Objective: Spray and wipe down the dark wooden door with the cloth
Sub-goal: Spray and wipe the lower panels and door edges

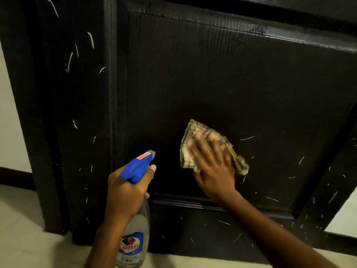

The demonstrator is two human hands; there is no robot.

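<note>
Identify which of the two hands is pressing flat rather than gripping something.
The right hand, fingers spread flat on the cloth against the dark door panel. The left hand is instead curled round the blue-headed spray bottle.

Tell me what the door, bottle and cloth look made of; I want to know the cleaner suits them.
Door: seemingly wood, painted or stained near-black, slight sheen; fine ribbed lines, pale scratches. Bottle: probably clear plastic, see-through body, opaque blue trigger head. Cloth: soft woven fabric, matte, checked pattern, crumpled folds.
</note>
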